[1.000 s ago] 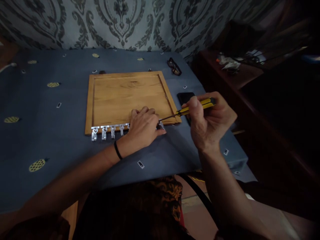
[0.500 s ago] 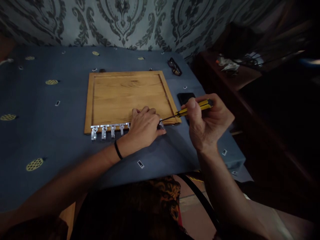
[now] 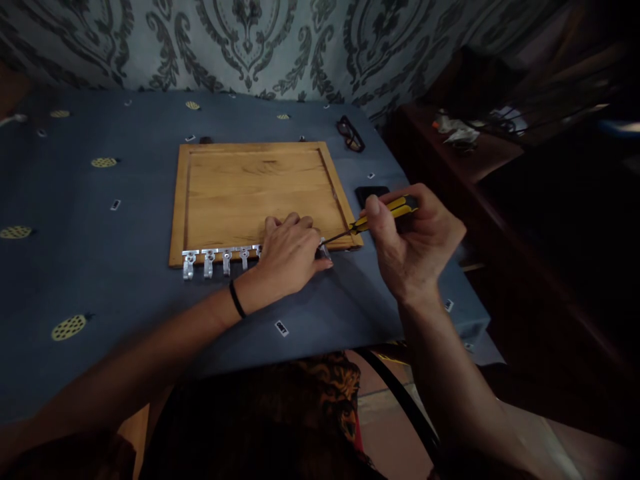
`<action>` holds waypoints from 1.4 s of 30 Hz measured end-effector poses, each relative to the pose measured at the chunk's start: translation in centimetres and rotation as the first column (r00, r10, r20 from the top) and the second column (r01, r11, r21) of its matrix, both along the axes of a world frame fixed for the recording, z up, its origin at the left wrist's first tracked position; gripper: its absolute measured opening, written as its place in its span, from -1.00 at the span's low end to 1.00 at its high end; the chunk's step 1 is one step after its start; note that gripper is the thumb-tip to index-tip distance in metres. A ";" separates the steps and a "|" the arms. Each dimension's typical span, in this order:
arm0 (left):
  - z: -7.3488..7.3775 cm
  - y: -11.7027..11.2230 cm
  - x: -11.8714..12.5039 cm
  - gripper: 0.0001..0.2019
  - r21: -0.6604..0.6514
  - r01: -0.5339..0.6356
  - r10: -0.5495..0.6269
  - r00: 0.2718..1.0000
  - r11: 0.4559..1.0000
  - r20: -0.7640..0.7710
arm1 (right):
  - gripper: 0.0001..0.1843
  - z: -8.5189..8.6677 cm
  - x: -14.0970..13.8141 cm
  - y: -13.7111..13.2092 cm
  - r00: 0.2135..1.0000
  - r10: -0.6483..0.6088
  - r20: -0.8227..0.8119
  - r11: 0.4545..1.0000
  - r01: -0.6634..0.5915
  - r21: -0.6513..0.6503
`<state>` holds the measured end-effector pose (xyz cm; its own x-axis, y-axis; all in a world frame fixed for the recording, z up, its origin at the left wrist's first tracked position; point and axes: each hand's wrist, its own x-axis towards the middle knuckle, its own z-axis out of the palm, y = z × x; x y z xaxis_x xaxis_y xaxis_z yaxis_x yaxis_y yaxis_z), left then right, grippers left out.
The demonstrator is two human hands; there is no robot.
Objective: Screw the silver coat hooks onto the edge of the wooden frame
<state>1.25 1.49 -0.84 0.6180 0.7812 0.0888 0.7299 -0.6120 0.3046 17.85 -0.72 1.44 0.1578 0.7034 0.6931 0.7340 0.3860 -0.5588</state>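
Note:
A wooden panel (image 3: 260,193) with a raised frame lies flat on the table. Along its near edge runs a hook rail (image 3: 209,260) with several silver metal hooks hanging toward me. My left hand (image 3: 290,250), fingers curled on the panel and thumb over the near side, clamps the rail's right part and hides some hooks. In my closed right hand (image 3: 420,243) is a yellow-and-black screwdriver (image 3: 385,213), tilted, its shaft pointing down-left. The tip meets the rail's right end beside my left fingers; the screw itself is too small to make out.
The table wears a blue patterned cloth (image 3: 100,267). Eyeglasses (image 3: 351,135) lie behind the panel's right corner, and a black phone-like object (image 3: 373,195) rests partly behind my right hand. A dark wooden piece of furniture (image 3: 440,153) with clutter stands to the right.
My right hand and the screwdriver handle have shifted slightly left, with the tip staying at the rail. My left hand holds its place.

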 end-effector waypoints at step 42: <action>-0.2 0.1 -0.1 -0.68 0.005 0.005 -0.005 1.000 1.000 0.013 | -0.53 1.1 0.3 0.3 0.876 0.176 -0.449 0.947 -0.276 -0.167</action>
<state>1.15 1.59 -1.01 0.6206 0.7776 0.1009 0.7227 -0.6171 0.3112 18.12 -0.44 2.53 0.2184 0.8808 0.4202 0.3157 0.3436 -0.8845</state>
